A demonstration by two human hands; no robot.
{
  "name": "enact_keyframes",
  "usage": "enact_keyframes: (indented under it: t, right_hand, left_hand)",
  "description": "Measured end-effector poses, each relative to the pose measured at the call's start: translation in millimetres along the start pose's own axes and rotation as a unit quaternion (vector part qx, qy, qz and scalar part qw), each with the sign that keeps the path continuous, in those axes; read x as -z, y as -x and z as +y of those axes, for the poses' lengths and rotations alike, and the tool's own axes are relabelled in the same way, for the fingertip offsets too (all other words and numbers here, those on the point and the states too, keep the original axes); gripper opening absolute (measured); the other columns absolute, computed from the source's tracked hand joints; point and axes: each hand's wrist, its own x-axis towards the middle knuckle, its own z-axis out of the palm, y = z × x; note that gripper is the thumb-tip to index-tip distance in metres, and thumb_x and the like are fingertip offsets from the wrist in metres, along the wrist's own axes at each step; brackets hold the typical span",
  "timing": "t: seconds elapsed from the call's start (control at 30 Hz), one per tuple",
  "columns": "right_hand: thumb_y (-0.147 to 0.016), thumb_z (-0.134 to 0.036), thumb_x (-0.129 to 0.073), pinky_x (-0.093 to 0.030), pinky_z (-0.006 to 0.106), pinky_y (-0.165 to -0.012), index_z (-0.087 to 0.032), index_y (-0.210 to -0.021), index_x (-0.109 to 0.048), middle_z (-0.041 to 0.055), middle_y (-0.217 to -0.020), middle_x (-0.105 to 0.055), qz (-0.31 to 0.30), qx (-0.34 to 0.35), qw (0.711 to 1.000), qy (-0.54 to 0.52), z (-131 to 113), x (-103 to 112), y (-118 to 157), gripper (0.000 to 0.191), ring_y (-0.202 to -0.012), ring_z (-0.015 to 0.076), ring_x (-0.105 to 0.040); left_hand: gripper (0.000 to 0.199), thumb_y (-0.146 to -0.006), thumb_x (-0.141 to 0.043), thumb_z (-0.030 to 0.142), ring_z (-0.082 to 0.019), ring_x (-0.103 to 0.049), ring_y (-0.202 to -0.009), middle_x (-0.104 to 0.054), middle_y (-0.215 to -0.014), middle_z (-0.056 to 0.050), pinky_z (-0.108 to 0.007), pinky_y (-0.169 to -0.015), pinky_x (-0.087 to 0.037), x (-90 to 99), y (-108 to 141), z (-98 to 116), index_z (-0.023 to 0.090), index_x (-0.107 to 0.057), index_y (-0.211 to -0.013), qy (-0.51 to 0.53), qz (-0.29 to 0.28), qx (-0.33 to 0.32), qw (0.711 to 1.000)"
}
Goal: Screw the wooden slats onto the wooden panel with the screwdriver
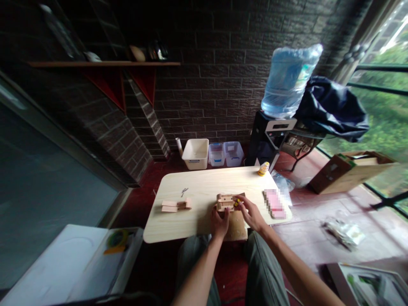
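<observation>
viewed remotely: the wooden assembly (225, 203) lies at the near side of the table (197, 180), right of its middle, with its long axis running roughly side to side. my left hand (219, 222) grips it from the near edge, thumb in front; my right hand (253, 216) reaches in at its right end, fingers bent round a small yellow piece (236, 203). i cannot tell whether those fingers are closed on it or only touching. both hands are at the assembly, so neither is clearly nearer. materials: pale, smooth-looking wood, blocky, with dark round spots along the upper face. just below, towards my lap, a brown flat-faced block (236, 227) with small light specks. well apart to the left, a second wooden piece (176, 206), slim and elongated, also side to side; beyond it, thin dark bits (184, 192), too small to identify. tabletop: light wood grain, rounded corners.
</observation>
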Motion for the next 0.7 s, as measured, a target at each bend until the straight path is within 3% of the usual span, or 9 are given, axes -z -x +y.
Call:
enact_keyframes:
  t: [0.27, 0.53, 0.7]
  right_hand:
    - [-0.108, -0.050, -0.046, -0.066, 0.041, -0.092, -0.023, -0.134, -0.064, 0.0135, -0.128, -0.073, 0.006, -0.012, 1.000, -0.016, 5, 2, -2, 0.042, -0.098, 0.0225, -0.079]
    - [-0.105, -0.053, -0.053, -0.067, 0.032, -0.072, -0.022, -0.120, -0.063, 0.0101, -0.104, -0.078, -0.024, -0.010, 1.000, -0.004, 3, 8, -9, 0.037, -0.087, 0.0224, -0.081]
    - [-0.103, -0.056, -0.055, -0.065, 0.030, -0.068, -0.022, -0.112, -0.059, 0.0101, -0.104, -0.078, -0.025, -0.008, 1.000, 0.009, 2, 6, -11, 0.035, -0.084, 0.0220, -0.081]
  left_hand:
    - [0.075, -0.089, -0.062, 0.067, -0.034, -0.066, -0.127, -0.068, -0.135, -0.021, -0.045, -0.109, -0.050, 1.2, 2, 5, 0.014, -0.056, -0.141, -0.004, -0.011, 0.034, 0.999]
    - [0.074, -0.089, -0.058, 0.070, -0.034, -0.066, -0.126, -0.068, -0.132, -0.022, -0.046, -0.108, -0.050, 2.9, 1, 11, 0.013, -0.058, -0.137, -0.010, -0.011, 0.013, 1.000]
    - [0.073, -0.089, -0.059, 0.071, -0.035, -0.067, -0.123, -0.070, -0.130, -0.020, -0.048, -0.107, -0.050, 0.3, 0, 6, 0.014, -0.059, -0.134, -0.005, -0.006, -0.007, 1.000]
